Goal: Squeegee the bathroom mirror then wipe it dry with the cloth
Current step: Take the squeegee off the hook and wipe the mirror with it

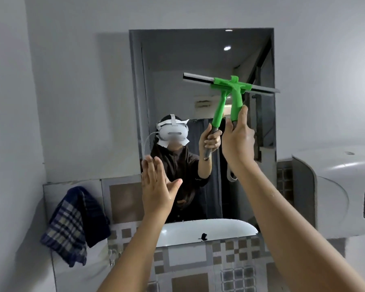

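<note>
The bathroom mirror (247, 49) hangs on the wall straight ahead. My right hand (238, 142) grips the green handle of a squeegee (237, 95), whose grey blade lies nearly level against the glass, upper right of the middle. The mirror shows the squeegee's reflection just left of it. My left hand (156, 184) is raised flat with fingers spread at the mirror's lower left corner, holding nothing. A dark blue checked cloth (74, 222) hangs at the left on the tiled wall, below and apart from both hands.
A white dispenser (343, 194) juts out from the wall at the right, close to my right forearm. Patterned tiles (236, 256) cover the wall under the mirror. The mirror reflects a person with a white headset.
</note>
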`<state>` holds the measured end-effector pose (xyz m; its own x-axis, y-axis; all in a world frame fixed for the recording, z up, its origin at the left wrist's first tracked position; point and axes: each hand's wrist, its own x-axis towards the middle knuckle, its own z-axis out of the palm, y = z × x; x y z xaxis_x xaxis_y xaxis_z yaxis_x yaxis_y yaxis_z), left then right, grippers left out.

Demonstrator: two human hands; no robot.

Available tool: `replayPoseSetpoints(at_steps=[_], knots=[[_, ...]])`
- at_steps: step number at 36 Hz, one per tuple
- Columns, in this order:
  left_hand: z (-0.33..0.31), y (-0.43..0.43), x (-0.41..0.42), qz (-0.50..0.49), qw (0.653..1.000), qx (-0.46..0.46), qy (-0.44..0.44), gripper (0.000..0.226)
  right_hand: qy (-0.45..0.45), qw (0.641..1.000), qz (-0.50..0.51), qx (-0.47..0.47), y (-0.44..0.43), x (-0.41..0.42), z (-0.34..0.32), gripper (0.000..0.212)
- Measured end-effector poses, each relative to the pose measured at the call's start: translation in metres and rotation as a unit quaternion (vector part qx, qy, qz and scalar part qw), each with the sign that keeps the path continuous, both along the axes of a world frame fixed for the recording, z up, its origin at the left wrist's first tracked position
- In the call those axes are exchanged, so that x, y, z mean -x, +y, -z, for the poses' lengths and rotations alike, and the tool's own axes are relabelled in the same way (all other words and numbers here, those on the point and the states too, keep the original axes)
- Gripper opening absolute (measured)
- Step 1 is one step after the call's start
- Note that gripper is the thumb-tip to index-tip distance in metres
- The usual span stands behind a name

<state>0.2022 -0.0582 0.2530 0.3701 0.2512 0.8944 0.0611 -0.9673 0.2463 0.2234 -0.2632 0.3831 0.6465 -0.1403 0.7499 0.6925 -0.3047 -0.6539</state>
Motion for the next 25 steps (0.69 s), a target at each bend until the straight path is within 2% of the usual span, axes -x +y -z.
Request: replayPoseSetpoints(at_steps=[6, 14, 22, 25], knots=[[0.002, 0.006, 0.001, 0.016, 1.000, -0.017, 0.004, 0.098, 0.015, 1.000, 0.002, 0.002, 0.040, 0.016, 0.012, 0.057], [0.002, 0.006, 0.001, -0.010, 1.000, -0.028, -0.004, 0.096, 0.007, 1.000, 0.002, 0.003, 0.073, 0.034, 0.016, 0.058], [0.001, 0.004, 0.004, -0.016, 0.999, -0.031, -0.010, 0.085, -0.037, 0.992, 0.013, 0.119, 0.092, 0.043, 0.037, 0.058], [0.002, 0.002, 0.004, -0.012, 1.000, -0.023, -0.006, 0.088, -0.065, 0.984, 0.027, 0.167, 0.086, 0.033, 0.048, 0.059]])
